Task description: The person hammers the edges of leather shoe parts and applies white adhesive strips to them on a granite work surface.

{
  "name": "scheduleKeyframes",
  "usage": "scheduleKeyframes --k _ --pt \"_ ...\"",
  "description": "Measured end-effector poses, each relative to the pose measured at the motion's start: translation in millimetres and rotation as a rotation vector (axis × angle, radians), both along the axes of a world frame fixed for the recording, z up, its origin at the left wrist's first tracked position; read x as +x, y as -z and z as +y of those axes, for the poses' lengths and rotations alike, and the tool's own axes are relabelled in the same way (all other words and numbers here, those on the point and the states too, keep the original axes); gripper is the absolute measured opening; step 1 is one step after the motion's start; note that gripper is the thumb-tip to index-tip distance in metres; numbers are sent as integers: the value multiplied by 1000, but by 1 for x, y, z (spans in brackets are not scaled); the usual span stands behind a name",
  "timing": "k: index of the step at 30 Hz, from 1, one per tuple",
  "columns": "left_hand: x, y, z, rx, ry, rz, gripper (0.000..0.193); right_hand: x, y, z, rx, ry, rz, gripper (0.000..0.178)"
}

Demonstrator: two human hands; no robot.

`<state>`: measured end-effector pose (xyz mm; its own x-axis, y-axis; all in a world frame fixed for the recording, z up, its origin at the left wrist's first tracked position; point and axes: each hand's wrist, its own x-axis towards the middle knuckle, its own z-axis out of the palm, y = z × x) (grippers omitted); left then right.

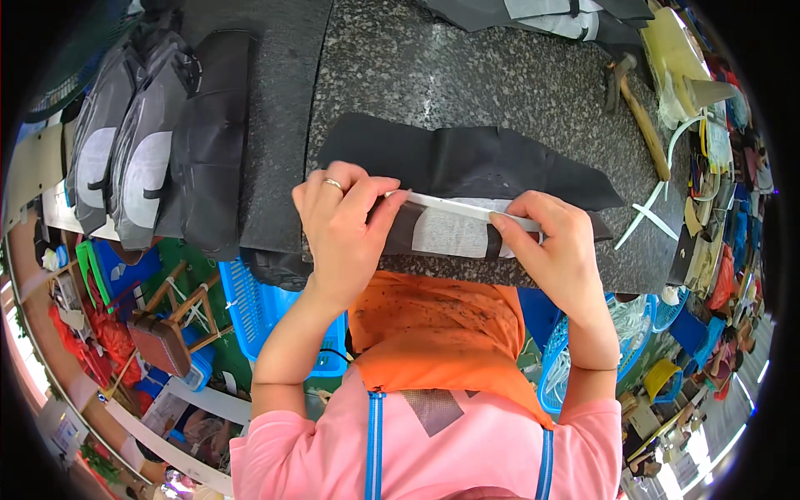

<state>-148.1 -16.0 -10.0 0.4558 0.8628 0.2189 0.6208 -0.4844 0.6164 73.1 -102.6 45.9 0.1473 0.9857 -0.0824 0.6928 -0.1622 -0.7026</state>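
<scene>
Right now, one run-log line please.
left hand: pinching white strip | right hand: pinching same strip | black piece: on table, beneath strip | hammer: lying right

White strip (454,206) over black piece (475,158)

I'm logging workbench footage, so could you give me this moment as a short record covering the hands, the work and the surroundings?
Left hand: thumb and finger pinching the white strip near its left end
Right hand: thumb and fingers pinching the strip toward its right end
Work: black piece on the speckled table, partly behind the strip in this view
Table right: hammer with wooden handle
Left: stacked pieces, grey and black
Below table: blue basket
</scene>
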Motion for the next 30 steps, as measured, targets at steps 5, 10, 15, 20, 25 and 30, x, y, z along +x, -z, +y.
scheduleKeyframes --k 5,10,15,20,25,30 --pt "4 -3 7 112 -164 -91 36 9 1 1 -85 44 58 17" --pt "-8 1 -23 162 270 109 52 11 2 4 -73 -1 107 16" --pt "-9 -6 -22 120 358 239 63 25 6 10 -118 74 41 20" --pt "28 -3 -41 191 510 122 58 18 5 8 -149 -40 -275 25" --pt "36 16 -47 169 481 -44 41 36 -3 -4 -115 -39 -40 12" --pt "39 9 -40 284 540 43 39 55 -5 -9 -112 55 -145 13"
